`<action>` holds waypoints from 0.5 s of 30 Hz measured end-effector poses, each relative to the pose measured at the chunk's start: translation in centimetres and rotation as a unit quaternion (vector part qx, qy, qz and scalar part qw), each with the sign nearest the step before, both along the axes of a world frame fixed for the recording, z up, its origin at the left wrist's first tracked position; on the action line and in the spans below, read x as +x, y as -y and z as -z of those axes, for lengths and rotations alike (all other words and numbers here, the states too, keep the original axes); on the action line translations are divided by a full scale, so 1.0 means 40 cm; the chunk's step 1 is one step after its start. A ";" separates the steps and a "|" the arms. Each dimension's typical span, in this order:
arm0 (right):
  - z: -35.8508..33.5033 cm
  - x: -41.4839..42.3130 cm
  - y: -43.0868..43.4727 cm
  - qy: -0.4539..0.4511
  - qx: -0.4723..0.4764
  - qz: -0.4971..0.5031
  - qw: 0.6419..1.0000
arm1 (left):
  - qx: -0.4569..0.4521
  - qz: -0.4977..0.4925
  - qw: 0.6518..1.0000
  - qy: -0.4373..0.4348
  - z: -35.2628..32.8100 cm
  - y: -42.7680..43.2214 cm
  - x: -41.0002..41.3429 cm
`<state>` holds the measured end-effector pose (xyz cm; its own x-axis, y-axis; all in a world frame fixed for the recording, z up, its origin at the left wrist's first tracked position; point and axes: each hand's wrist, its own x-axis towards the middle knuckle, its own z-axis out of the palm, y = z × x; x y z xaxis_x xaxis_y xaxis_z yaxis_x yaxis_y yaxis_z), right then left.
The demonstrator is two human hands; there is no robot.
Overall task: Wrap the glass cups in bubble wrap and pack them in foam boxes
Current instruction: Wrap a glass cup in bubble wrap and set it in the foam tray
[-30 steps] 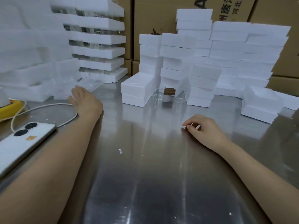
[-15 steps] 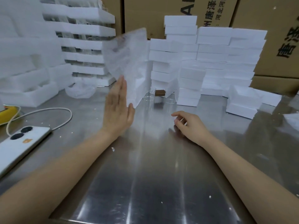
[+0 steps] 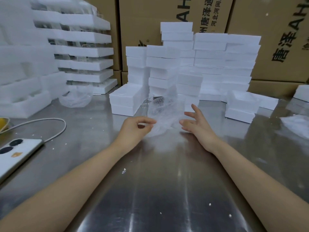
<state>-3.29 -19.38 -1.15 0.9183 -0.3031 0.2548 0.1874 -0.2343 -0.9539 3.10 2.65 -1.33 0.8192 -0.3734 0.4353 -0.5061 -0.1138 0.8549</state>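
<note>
Half a second back the left hand [image 3: 135, 129] held the bubble wrap sheet [image 3: 167, 113] up in the air at centre-left; now the sheet has come down to the middle of the frame, its lower part crumpled on the steel counter [image 3: 150, 190]. The right hand [image 3: 196, 126] has risen from its curled rest and opened. The left thumb and forefinger pinch the sheet's near-left edge, probably to anchor it while it is laid out. The right fingers [image 3: 197, 110] are spread and hold nothing, poised at the sheet's right edge as if to flatten it; whether they touch it I cannot tell. Just behind the sheet, partly seen through it, stands a glass cup [image 3: 150, 97] at the foot of the stacked foam boxes [image 3: 162, 64] in the upper centre. The cup is near enough to be drawn onto the wrap next. No cup is wrapped yet, so this looks like the laying-out step. A phone [image 3: 16, 153] and its cable [image 3: 50, 124] lie at the lower left, well apart from the work.
</note>
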 end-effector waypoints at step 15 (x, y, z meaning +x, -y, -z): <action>-0.008 -0.010 -0.009 0.006 0.007 -0.107 0.994 | -0.086 0.051 0.992 -0.074 -0.003 -0.001 0.015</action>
